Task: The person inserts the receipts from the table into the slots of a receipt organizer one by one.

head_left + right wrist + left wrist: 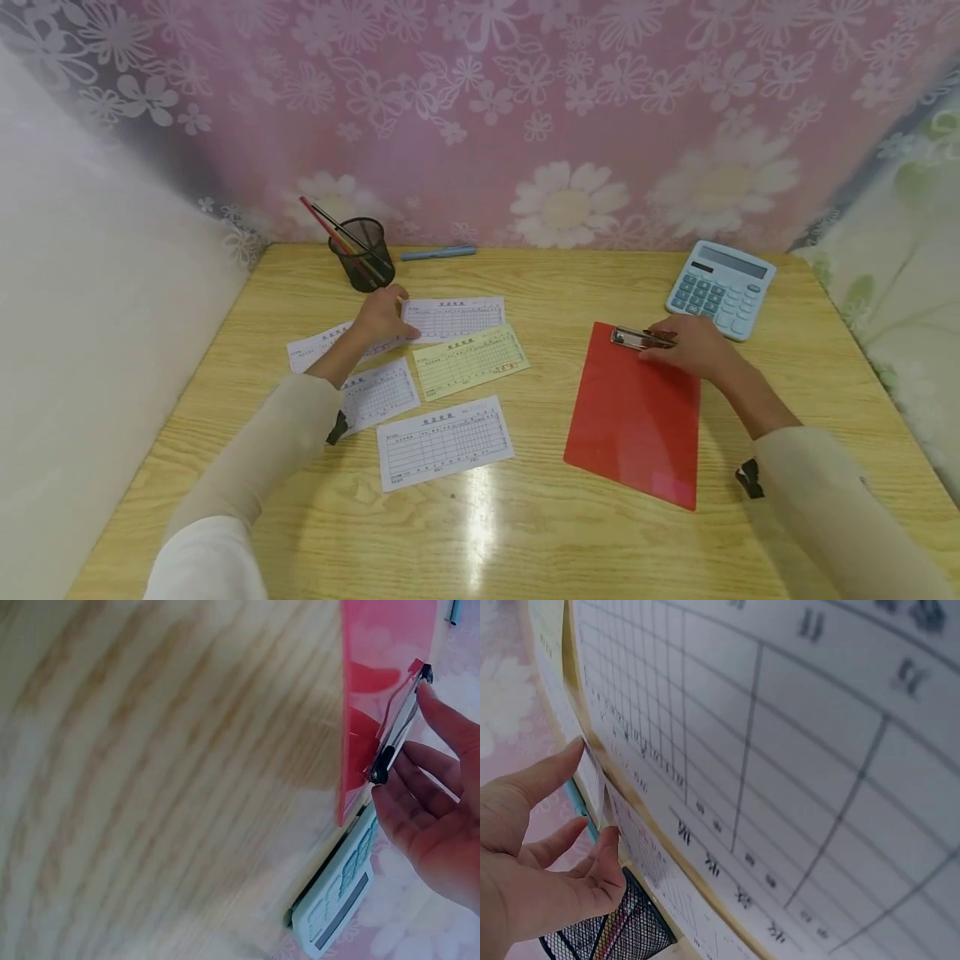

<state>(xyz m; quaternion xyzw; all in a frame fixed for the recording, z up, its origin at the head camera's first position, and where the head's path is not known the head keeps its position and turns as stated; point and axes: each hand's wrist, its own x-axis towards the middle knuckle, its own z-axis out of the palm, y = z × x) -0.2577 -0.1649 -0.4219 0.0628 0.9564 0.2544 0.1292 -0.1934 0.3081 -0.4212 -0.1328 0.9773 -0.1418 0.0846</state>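
Observation:
A red clipboard [633,417] with a metal clip [641,337] lies on the table at right. My right hand [686,343] grips that clip; in the right wrist view the thumb [442,712] is at one end of it and a finger at the other. My left hand [378,317] reaches over the upper white form slip [457,317], thumb and fingers spread at its left end. Close below lie a yellow form slip [468,362] and a white slip [382,392]. Another white slip [307,350] is partly hidden under the left forearm, and one [446,442] lies nearest me.
A black mesh pen cup [367,258] holding pencils stands just beyond the left hand, with a blue pen [438,252] beside it. The light blue calculator [720,287] sits behind the right hand. A flowered pink backdrop [465,125] closes off the table's far edge.

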